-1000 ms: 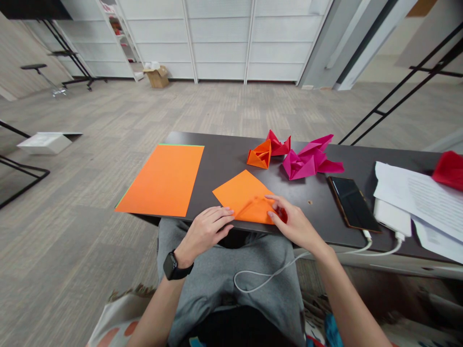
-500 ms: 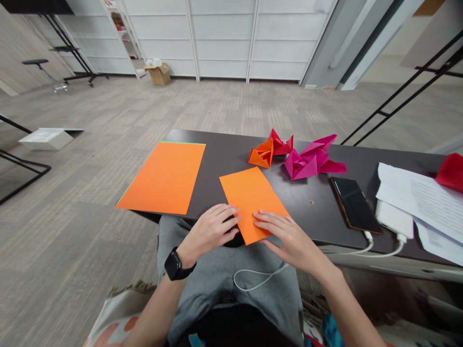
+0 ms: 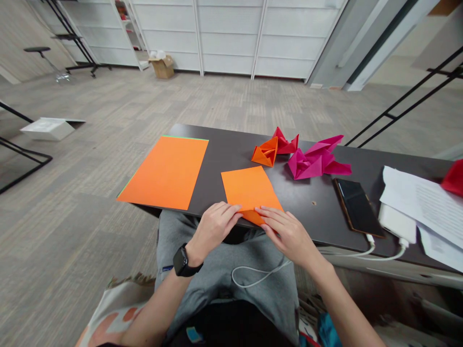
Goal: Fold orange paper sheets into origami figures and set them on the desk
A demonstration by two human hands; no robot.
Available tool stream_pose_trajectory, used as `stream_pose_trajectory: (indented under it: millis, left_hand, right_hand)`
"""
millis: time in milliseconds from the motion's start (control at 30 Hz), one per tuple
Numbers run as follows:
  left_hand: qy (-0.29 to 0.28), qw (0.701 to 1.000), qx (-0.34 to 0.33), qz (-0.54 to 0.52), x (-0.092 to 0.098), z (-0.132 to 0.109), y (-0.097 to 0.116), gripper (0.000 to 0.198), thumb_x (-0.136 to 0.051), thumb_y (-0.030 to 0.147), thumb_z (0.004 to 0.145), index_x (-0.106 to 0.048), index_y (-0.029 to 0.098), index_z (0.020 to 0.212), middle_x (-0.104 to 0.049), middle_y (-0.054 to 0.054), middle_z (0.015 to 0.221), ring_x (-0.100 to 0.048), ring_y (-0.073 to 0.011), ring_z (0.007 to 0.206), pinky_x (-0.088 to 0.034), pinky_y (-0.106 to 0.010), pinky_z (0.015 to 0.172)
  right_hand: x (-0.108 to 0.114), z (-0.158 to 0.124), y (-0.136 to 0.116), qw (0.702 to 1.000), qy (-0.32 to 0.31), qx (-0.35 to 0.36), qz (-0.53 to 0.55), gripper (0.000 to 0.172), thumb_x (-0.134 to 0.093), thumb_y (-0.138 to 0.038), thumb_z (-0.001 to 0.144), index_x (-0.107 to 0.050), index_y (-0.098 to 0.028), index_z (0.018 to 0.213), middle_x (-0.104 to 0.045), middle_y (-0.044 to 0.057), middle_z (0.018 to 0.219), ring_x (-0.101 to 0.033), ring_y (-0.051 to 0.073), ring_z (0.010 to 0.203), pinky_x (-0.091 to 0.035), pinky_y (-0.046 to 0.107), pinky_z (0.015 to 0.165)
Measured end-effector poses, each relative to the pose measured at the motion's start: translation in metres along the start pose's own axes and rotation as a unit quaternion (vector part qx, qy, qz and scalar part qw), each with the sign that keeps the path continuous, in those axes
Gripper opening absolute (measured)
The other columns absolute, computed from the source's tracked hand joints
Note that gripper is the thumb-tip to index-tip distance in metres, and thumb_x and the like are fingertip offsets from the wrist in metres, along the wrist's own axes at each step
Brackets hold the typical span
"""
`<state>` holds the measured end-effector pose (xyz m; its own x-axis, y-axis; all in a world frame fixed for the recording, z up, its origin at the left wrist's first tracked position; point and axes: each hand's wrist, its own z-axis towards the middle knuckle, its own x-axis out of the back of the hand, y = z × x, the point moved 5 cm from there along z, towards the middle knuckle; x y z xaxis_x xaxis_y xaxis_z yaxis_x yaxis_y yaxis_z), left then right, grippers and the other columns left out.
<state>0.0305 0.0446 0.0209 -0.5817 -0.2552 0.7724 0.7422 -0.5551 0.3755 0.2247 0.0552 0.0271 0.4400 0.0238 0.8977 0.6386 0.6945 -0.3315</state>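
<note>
An orange sheet of paper (image 3: 249, 187) lies at the front edge of the dark table, its near edge bent up into a fold. My left hand (image 3: 219, 221) pinches that folded edge at its left end, thumb below and fingers on top. On the right part of the fold rests my right hand (image 3: 284, 230), its fingers pressing over the paper and the thumb beneath. To the left lies a stack of larger orange sheets (image 3: 166, 173), with a green edge showing under it. Behind the paper stand folded paper pieces: an orange one (image 3: 265, 152), a red one (image 3: 287, 143) and a magenta one (image 3: 318, 160).
On the table's right side are a phone (image 3: 356, 205), a white power bank (image 3: 398, 222) with cables, printed papers (image 3: 423, 200) and a red object (image 3: 454, 177). A white cable (image 3: 258, 279) loops over my lap. The dark tabletop (image 3: 231, 144) ends close to my legs.
The near edge of the orange paper has been folded up and away from me; earlier the sheet lay flat. Both hands have closed in on that edge. The view has shifted slightly.
</note>
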Motion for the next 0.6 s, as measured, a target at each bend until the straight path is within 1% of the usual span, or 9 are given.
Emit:
stream_pose_trajectory:
  millis: [133, 233, 367, 467, 533, 600]
  left_hand:
    - [0.018, 0.996, 0.073, -0.04, -0.002, 0.013, -0.004, 0.012, -0.056, 0.022, 0.098, -0.062, 0.018, 0.107, -0.072, -0.006, 0.101, -0.066, -0.0203, 0.089, -0.057, -0.035, 0.082]
    - [0.014, 0.993, 0.103, -0.057, -0.003, 0.021, -0.007, 0.012, -0.055, 0.023, 0.098, -0.063, 0.019, 0.107, -0.071, -0.005, 0.099, -0.065, -0.0199, 0.089, -0.057, -0.035, 0.081]
    - [-0.003, 0.994, 0.098, -0.058, -0.007, 0.03, -0.006, 0.013, -0.053, 0.022, 0.099, -0.065, 0.02, 0.102, -0.067, -0.004, 0.097, -0.064, -0.0196, 0.093, -0.056, -0.035, 0.087]
    - [-0.01, 0.995, 0.09, -0.041, -0.009, 0.034, -0.005, 0.015, -0.053, 0.023, 0.099, -0.067, 0.019, 0.102, -0.066, -0.005, 0.096, -0.063, -0.0202, 0.093, -0.056, -0.035, 0.086]
    - [-0.008, 0.996, 0.086, -0.033, -0.01, 0.036, -0.004, 0.016, -0.053, 0.023, 0.099, -0.068, 0.018, 0.104, -0.066, -0.005, 0.096, -0.062, -0.0204, 0.092, -0.056, -0.035, 0.085]
    - [-0.004, 0.997, 0.079, -0.025, -0.01, 0.036, -0.004, 0.018, -0.053, 0.023, 0.099, -0.068, 0.018, 0.107, -0.066, -0.006, 0.097, -0.062, -0.0206, 0.093, -0.055, -0.036, 0.086]
  right_hand:
    - [0.001, 0.007, 0.014, 0.995, 0.066, -0.05, 0.06, 0.025, -0.047, -0.028, 0.1, -0.071, -0.021, 0.104, -0.076, 0.011, 0.109, -0.071, 0.025, 0.101, -0.056, 0.043, 0.092]
    - [0.0, 0.013, 0.022, 0.987, 0.085, -0.093, 0.1, 0.023, -0.048, -0.031, 0.1, -0.07, -0.023, 0.097, -0.075, 0.01, 0.101, -0.071, 0.025, 0.095, -0.057, 0.043, 0.091]
    - [0.0, 0.018, 0.022, 0.982, 0.099, -0.108, 0.116, 0.021, -0.048, -0.03, 0.099, -0.066, -0.023, 0.093, -0.071, 0.01, 0.105, -0.067, 0.025, 0.101, -0.054, 0.043, 0.093]
    - [0.001, 0.018, 0.022, 0.978, 0.12, -0.133, 0.108, 0.016, -0.049, -0.03, 0.098, -0.062, -0.023, 0.093, -0.065, 0.012, 0.109, -0.064, 0.025, 0.103, -0.052, 0.044, 0.095]
    - [0.0, 0.018, 0.024, 0.975, 0.118, -0.151, 0.11, 0.013, -0.048, -0.029, 0.097, -0.059, -0.023, 0.092, -0.062, 0.012, 0.107, -0.063, 0.025, 0.101, -0.052, 0.043, 0.093]
    - [0.0, 0.018, 0.025, 0.975, 0.11, -0.16, 0.109, 0.012, -0.048, -0.028, 0.097, -0.056, -0.024, 0.089, -0.06, 0.011, 0.106, -0.062, 0.025, 0.103, -0.051, 0.044, 0.093]
